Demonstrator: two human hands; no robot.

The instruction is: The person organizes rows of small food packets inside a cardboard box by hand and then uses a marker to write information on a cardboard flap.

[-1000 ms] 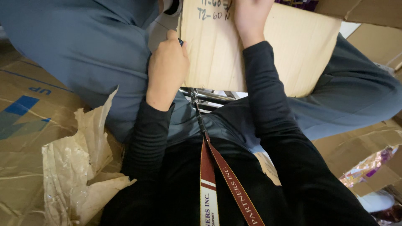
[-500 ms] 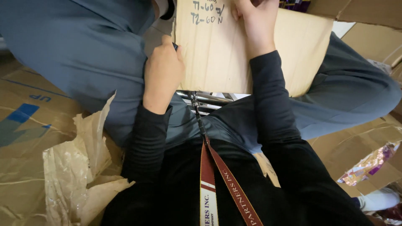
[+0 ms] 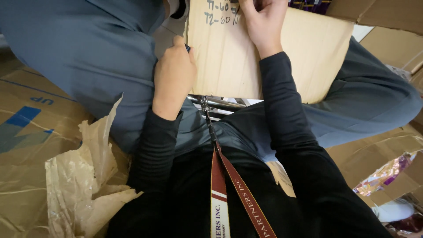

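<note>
A brown cardboard flap (image 3: 233, 61) with handwriting near its top rests across my lap, between my grey-trousered legs. My left hand (image 3: 174, 75) is closed at the flap's left edge, with a small dark object, perhaps a pen tip, showing by the thumb. My right hand (image 3: 264, 22) presses flat on the upper part of the flap, fingers partly cut off by the frame's top. A red and white lanyard (image 3: 224, 194) hangs from a metal clip (image 3: 205, 105) down my black top.
Crumpled brown packing paper (image 3: 83, 185) lies at the lower left on flattened cardboard (image 3: 26, 128) with blue marks. More cardboard boxes (image 3: 383, 17) stand at the right, with a shiny purple and gold wrapper (image 3: 383, 176) beside them.
The view has shifted slightly so the cardboard flap and both hands sit a little higher in the frame. Both hands keep their places on the flap.
</note>
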